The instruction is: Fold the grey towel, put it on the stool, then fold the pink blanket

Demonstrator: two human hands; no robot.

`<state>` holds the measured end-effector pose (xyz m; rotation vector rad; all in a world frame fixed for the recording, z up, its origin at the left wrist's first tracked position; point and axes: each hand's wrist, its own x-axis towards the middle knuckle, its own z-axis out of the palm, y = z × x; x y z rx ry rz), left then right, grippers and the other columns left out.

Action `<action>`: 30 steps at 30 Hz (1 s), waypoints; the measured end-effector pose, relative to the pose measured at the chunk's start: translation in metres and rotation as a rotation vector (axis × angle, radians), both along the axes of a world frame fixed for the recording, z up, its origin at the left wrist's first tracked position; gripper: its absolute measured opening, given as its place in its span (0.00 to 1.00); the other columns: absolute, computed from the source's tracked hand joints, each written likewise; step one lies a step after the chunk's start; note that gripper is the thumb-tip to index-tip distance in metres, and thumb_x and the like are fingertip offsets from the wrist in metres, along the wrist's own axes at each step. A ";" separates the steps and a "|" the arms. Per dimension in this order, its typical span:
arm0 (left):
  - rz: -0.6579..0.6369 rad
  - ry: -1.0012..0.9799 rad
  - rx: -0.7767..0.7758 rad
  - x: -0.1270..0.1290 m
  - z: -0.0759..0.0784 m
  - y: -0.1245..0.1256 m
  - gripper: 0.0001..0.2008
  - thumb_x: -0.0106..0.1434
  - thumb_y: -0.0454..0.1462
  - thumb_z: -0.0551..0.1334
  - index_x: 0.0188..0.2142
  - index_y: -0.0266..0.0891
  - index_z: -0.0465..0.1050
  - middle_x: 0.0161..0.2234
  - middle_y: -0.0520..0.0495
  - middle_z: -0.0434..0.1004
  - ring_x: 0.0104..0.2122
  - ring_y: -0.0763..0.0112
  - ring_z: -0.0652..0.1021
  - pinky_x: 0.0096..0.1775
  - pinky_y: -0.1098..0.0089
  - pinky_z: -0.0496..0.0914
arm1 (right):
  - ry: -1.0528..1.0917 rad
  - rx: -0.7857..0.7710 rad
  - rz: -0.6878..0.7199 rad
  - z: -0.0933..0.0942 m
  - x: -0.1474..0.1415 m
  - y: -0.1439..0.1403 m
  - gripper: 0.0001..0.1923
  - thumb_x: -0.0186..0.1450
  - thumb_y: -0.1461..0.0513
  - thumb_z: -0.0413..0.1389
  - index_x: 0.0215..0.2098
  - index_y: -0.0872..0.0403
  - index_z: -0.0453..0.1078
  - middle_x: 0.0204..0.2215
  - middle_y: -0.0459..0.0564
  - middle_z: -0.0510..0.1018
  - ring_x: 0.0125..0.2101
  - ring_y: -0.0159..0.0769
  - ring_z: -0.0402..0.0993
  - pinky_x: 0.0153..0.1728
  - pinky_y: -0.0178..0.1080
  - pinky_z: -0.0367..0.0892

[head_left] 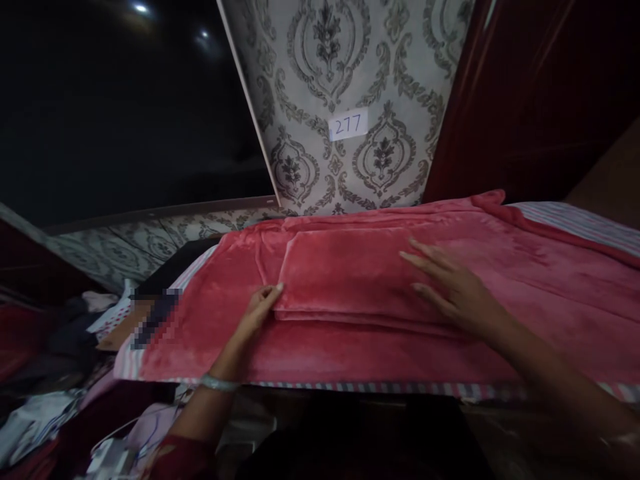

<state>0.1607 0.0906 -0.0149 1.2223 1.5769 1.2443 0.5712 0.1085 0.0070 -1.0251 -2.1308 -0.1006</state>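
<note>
Left hand (260, 308) pinches folded red cloth's (350, 273) left edge; right hand (450, 283) lies flat, fingers apart, on top. Plush layers could slide, misaligning fold w/ uneven pull.

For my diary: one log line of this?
left hand: gripping corner of folded red plush cloth | right hand: flat on it

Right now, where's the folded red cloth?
In the head view, the folded red cloth lies centre frame on the spread red blanket, left hand at its left corner, right hand flat on top.
</note>
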 end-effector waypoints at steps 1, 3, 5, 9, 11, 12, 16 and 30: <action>0.007 0.066 0.019 0.003 -0.001 0.001 0.25 0.47 0.59 0.68 0.22 0.40 0.68 0.21 0.53 0.64 0.25 0.71 0.64 0.29 0.69 0.60 | -0.081 -0.001 0.055 0.002 -0.015 0.008 0.27 0.74 0.50 0.47 0.68 0.48 0.63 0.70 0.56 0.58 0.68 0.51 0.56 0.65 0.61 0.56; 0.039 0.132 0.054 0.005 -0.004 0.002 0.27 0.44 0.59 0.69 0.18 0.42 0.62 0.19 0.56 0.57 0.25 0.73 0.60 0.29 0.70 0.56 | -0.252 -0.041 0.129 -0.008 -0.037 0.020 0.29 0.74 0.49 0.48 0.70 0.45 0.59 0.72 0.54 0.54 0.70 0.53 0.49 0.65 0.64 0.54; 0.065 0.183 0.083 0.003 -0.010 0.000 0.28 0.43 0.59 0.69 0.17 0.43 0.58 0.19 0.56 0.54 0.25 0.73 0.59 0.29 0.70 0.55 | -0.378 -0.113 0.155 -0.028 -0.046 0.027 0.30 0.73 0.48 0.48 0.71 0.43 0.57 0.71 0.53 0.55 0.70 0.54 0.48 0.64 0.66 0.54; 0.051 0.246 0.079 -0.006 -0.016 -0.001 0.29 0.42 0.60 0.69 0.16 0.43 0.58 0.19 0.56 0.55 0.24 0.73 0.60 0.28 0.70 0.55 | -0.412 -0.219 0.141 -0.064 -0.043 0.026 0.31 0.74 0.46 0.46 0.73 0.41 0.52 0.72 0.50 0.53 0.71 0.53 0.47 0.65 0.65 0.51; 0.045 0.296 0.084 -0.013 -0.013 0.002 0.27 0.44 0.61 0.68 0.17 0.42 0.62 0.19 0.55 0.58 0.23 0.72 0.61 0.27 0.70 0.57 | -0.393 -0.265 0.149 -0.064 -0.039 0.025 0.32 0.73 0.45 0.45 0.73 0.40 0.53 0.72 0.49 0.52 0.71 0.53 0.46 0.66 0.65 0.50; 0.068 0.344 0.121 -0.016 -0.009 0.006 0.26 0.46 0.60 0.66 0.19 0.42 0.65 0.20 0.53 0.61 0.24 0.71 0.64 0.27 0.69 0.60 | -0.383 -0.294 0.165 -0.059 -0.039 0.026 0.31 0.73 0.44 0.45 0.72 0.40 0.55 0.72 0.50 0.53 0.71 0.53 0.47 0.65 0.65 0.51; 0.124 0.583 0.424 -0.012 0.021 0.037 0.20 0.60 0.53 0.59 0.38 0.39 0.77 0.37 0.43 0.78 0.39 0.60 0.76 0.42 0.61 0.72 | -0.262 -0.367 0.264 -0.018 -0.040 0.051 0.29 0.73 0.44 0.44 0.65 0.45 0.68 0.64 0.53 0.69 0.64 0.51 0.64 0.63 0.58 0.61; -0.137 -0.036 0.247 0.142 0.089 0.272 0.13 0.60 0.34 0.65 0.45 0.34 0.77 0.57 0.32 0.75 0.66 0.47 0.65 0.66 0.51 0.56 | 0.710 -0.504 -0.190 0.036 -0.096 0.268 0.33 0.69 0.49 0.45 0.66 0.57 0.62 0.57 0.61 0.74 0.56 0.50 0.71 0.58 0.56 0.65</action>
